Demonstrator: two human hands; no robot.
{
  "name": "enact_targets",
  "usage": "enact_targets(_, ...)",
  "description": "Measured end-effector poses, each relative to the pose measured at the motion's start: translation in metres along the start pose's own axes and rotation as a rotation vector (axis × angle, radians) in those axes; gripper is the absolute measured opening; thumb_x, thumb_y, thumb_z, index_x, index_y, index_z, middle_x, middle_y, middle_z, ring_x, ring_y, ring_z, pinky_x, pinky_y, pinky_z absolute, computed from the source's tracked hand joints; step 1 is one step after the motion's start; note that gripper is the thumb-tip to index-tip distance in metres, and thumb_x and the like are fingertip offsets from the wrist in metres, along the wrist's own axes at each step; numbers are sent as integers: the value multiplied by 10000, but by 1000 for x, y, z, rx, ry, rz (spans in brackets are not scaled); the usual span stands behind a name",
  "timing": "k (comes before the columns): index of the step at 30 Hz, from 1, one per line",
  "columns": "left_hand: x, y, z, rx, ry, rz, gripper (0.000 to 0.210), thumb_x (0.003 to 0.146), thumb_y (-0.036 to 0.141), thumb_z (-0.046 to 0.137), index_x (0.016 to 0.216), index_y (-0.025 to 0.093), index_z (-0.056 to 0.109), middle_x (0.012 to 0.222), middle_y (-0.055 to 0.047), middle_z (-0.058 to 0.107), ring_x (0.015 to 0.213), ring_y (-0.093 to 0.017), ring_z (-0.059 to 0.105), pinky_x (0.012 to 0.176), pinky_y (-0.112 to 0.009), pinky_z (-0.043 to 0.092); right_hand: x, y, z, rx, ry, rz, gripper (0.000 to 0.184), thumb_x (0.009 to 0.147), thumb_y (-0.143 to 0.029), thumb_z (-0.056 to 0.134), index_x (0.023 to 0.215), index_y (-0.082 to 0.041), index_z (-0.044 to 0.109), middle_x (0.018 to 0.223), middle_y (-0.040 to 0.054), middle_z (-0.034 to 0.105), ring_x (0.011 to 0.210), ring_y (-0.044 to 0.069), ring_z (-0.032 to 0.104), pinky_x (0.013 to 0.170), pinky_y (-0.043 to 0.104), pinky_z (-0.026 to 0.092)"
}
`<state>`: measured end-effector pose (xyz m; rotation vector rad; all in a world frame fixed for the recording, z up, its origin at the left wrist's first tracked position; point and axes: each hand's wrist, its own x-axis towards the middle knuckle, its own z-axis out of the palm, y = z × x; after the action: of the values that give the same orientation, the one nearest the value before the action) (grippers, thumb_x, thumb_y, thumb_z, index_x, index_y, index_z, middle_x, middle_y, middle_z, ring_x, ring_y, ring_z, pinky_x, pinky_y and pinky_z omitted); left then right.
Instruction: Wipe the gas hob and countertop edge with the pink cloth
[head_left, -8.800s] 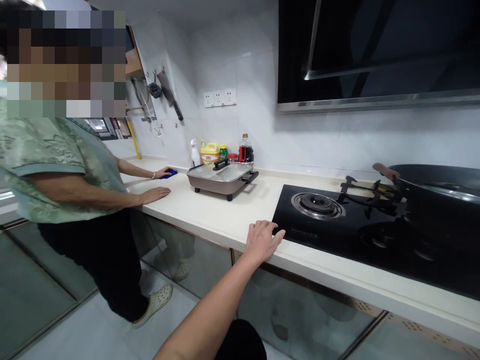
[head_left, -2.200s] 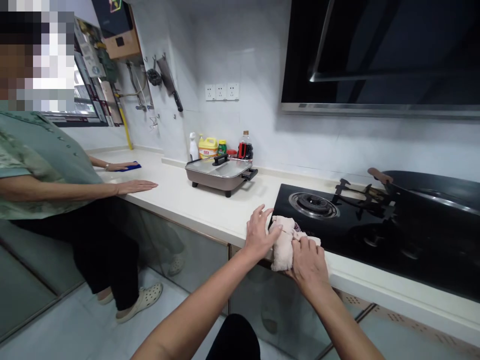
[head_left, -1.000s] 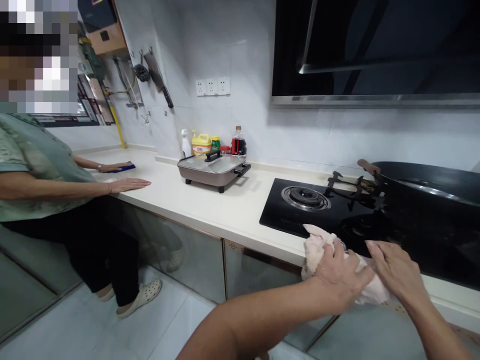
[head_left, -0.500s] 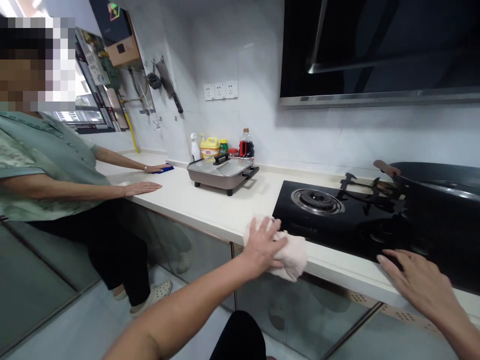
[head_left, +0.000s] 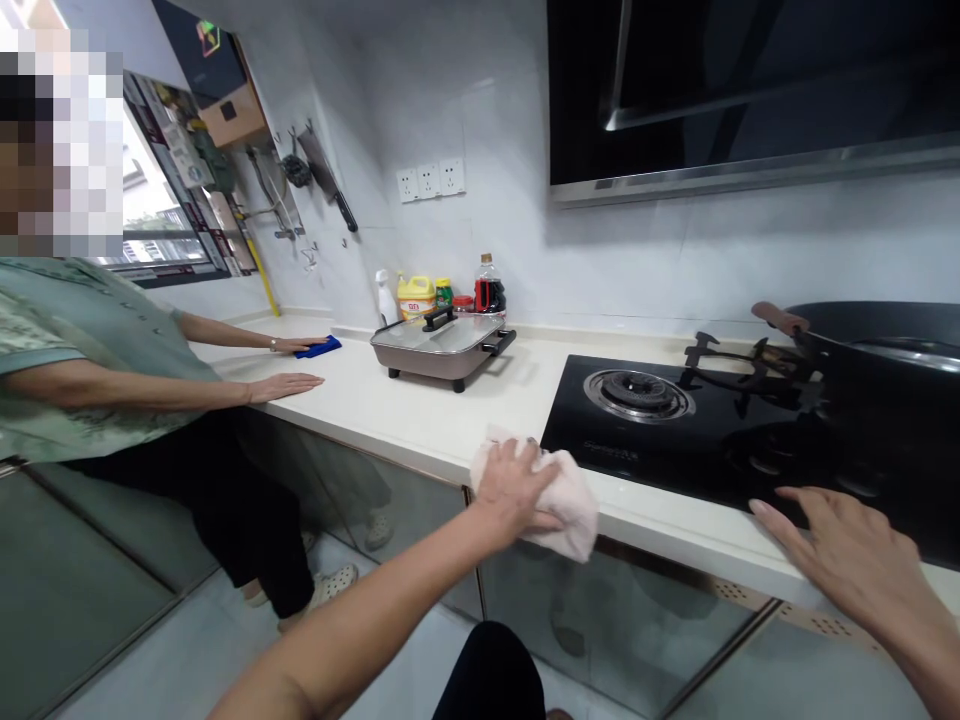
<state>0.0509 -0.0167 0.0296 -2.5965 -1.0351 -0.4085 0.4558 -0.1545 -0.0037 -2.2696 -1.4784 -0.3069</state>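
My left hand [head_left: 514, 495] presses a pale pink cloth [head_left: 574, 505] against the front edge of the white countertop [head_left: 420, 425], beside the near left corner of the black gas stove [head_left: 660, 445]. Part of the cloth hangs over the edge. Its fingers are bent over the cloth. My right hand [head_left: 855, 550] rests at the counter's front edge by the stove, fingers apart, with nothing in it. A burner [head_left: 637, 393] lies in the stove's left half.
A lidded electric pan [head_left: 442, 350] stands on the counter, with a yellow jug [head_left: 416, 297] and bottles behind it. A black wok [head_left: 885, 350] sits on the stove's right. At left, another person's hand holds a blue cloth [head_left: 321, 347]. A range hood [head_left: 750, 100] hangs above.
My left hand and the pink cloth have shifted slightly left along the counter edge. The other person's blue cloth has moved a little left. My right hand stays about where it was.
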Motion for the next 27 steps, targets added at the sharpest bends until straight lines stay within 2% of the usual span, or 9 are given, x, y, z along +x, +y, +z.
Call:
enact_targets(3,21,61,3,18,36,42,889,730,835,717,1395,255,614,1336,-161,594,1216,-431,479,1010,-602,371,1,3,1,19,21,-14,723,916,-766,319,1241,-234,685,1327,207,638,1191,462,581,968,656,480)
enact_targets(8,50,147,-1,-5,190,316,540,907,644,663,1229,210,665,1229,-129,607,1125,-369,527,947,-532,390,3,8,2,-11,22,-2,808,899,-815,263,1237,-215,685,1292,188,646,1179,442,587,954,636,498)
enact_targets(11,62,177,-4,-29,264,390,377,931,505,680,1162,207,684,1188,-127,624,1074,-356,556,899,-503,392,4,12,4,-18,22,-15,812,905,-815,257,1251,-218,685,1290,177,648,1155,429,597,942,618,505)
enact_targets(13,65,183,-3,-45,293,422,326,956,454,651,1157,201,690,1181,-132,632,1045,-339,568,870,-475,393,4,16,5,-11,13,-22,787,917,-800,262,1254,-229,686,1304,164,648,1160,416,600,942,601,510)
enact_targets(16,61,171,3,-51,327,454,309,999,425,579,1201,215,685,1235,-135,624,1071,-323,569,876,-461,398,3,21,7,0,19,-30,752,929,-780,269,1256,-245,684,1328,141,647,1177,408,598,946,585,510)
enact_targets(19,48,136,12,-45,311,410,412,1017,538,510,1269,252,667,1304,-139,614,1117,-338,556,923,-502,407,3,25,9,19,29,-37,712,930,-761,299,1252,-256,684,1328,130,651,1191,417,596,958,593,498)
enact_targets(22,27,87,18,-60,249,343,561,987,677,474,1354,284,635,1404,-144,594,1208,-371,522,969,-541,404,3,28,11,59,23,-54,675,936,-738,314,1244,-262,683,1323,137,658,1217,424,594,992,599,476)
enact_targets(27,-11,-11,21,-108,197,206,675,889,784,554,1358,311,666,1447,-139,598,1321,-404,481,1037,-570,382,2,31,13,54,32,-76,630,940,-700,321,1234,-285,693,1327,175,675,1215,401,617,1006,557,466)
